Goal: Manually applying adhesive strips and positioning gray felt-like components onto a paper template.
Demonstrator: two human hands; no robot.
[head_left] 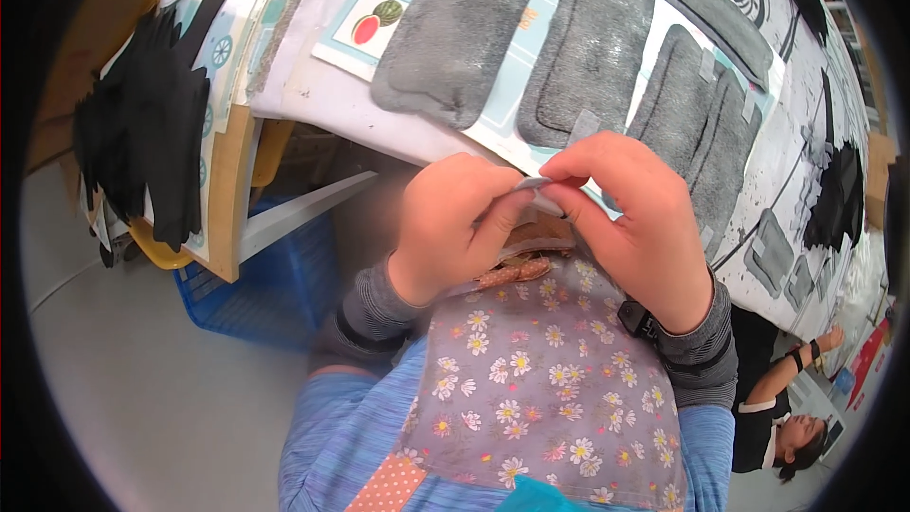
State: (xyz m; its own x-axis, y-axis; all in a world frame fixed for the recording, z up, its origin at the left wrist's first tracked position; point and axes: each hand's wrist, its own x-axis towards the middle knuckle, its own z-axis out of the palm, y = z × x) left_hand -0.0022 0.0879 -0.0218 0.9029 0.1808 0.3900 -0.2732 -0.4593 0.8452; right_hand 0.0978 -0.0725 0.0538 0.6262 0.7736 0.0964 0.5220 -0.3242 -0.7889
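In front of my waist, both hands come together at the table's edge. My left hand (445,223) pinches one side of a small pale grey-white piece (535,184), and my right hand (649,213) has the other side between thumb and forefinger. The piece looks thin and bent; its exact kind is too small to make out. Just beyond the fingers lie grey plush pads, a wide one (464,28) at left and a narrower one (595,47) at centre. A small translucent square (583,125) sits on the centre pad's near end.
A printed fruit sheet (332,49) lies under the pads on the white table (313,100). Black cut pieces (152,123) hang over a wooden edge at left, above a blue basket (265,275). Another person (782,417) is at far right, near more black pieces (839,194).
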